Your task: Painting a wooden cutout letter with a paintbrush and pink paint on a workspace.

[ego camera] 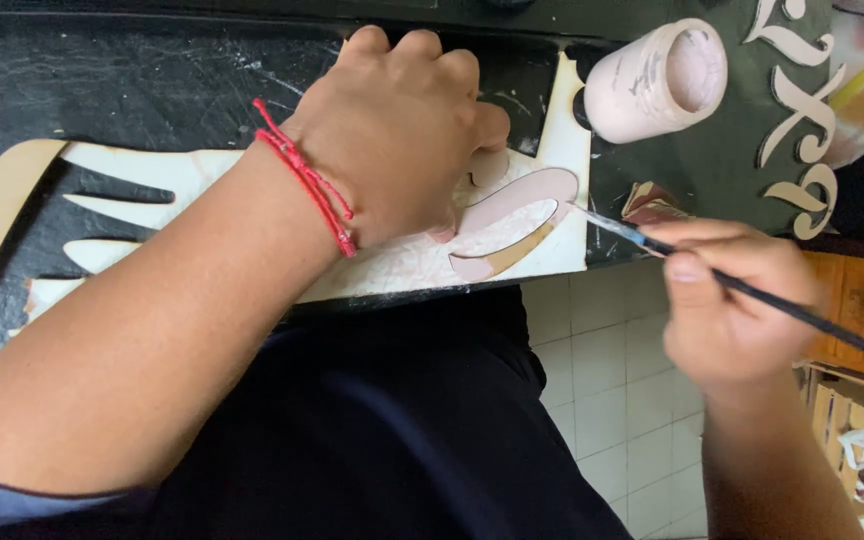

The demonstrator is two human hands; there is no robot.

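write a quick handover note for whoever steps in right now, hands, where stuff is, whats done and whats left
Left hand: fist pressed down on the flat wooden cutout, pinning it on the black worktop. A red string bracelet is on that wrist.
Right hand: fingers grip a thin paintbrush, its tip at the right end of the curved letter shape.
Pink paint pot: open, lying on its side on the worktop, just beyond the cutout's right end.
Done: most of the curved shape is pink.
Left: a tan, bare strip along its lower edge; the pale cutout around it has no pink.
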